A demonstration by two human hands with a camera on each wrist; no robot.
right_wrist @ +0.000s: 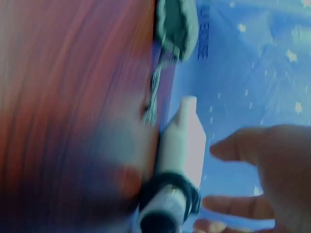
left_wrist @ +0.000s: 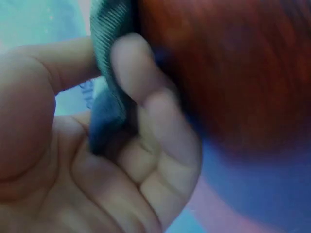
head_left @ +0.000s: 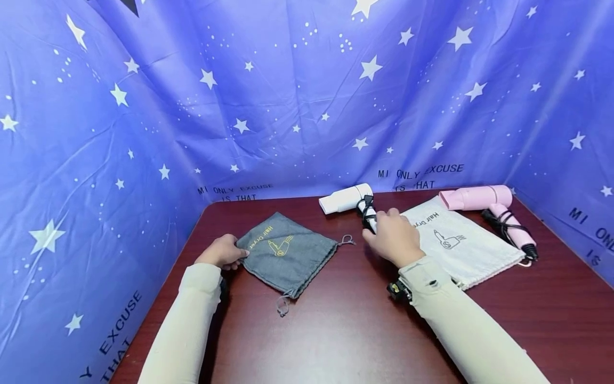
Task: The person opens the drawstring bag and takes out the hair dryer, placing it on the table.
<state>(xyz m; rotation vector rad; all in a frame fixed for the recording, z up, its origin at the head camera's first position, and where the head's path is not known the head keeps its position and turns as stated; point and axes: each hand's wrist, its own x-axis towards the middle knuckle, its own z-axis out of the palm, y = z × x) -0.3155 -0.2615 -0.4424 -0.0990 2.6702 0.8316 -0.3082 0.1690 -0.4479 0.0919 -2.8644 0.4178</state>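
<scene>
A grey drawstring pouch (head_left: 288, 255) printed "Hair Dryer" lies on the table at centre left. My left hand (head_left: 223, 250) pinches its left edge; in the left wrist view, thumb and fingers (left_wrist: 170, 131) hold the folded cloth (left_wrist: 112, 63). Toward the back stands out a white hair dryer (head_left: 346, 199), its black cord wrapped round the handle. My right hand (head_left: 396, 236) is at the handle's near end. From the right wrist, the fingers (right_wrist: 238, 206) look spread beside the dryer (right_wrist: 182, 145), with a gap at the thumb.
A white "Hair Dryer" pouch (head_left: 460, 242) lies on the right, partly behind my right arm. Against its far edge rests a pink hair dryer (head_left: 484, 198) with a black cord round its handle. Blue star-patterned cloth (head_left: 288, 106) walls off the back and sides of the dark red table (head_left: 307, 346).
</scene>
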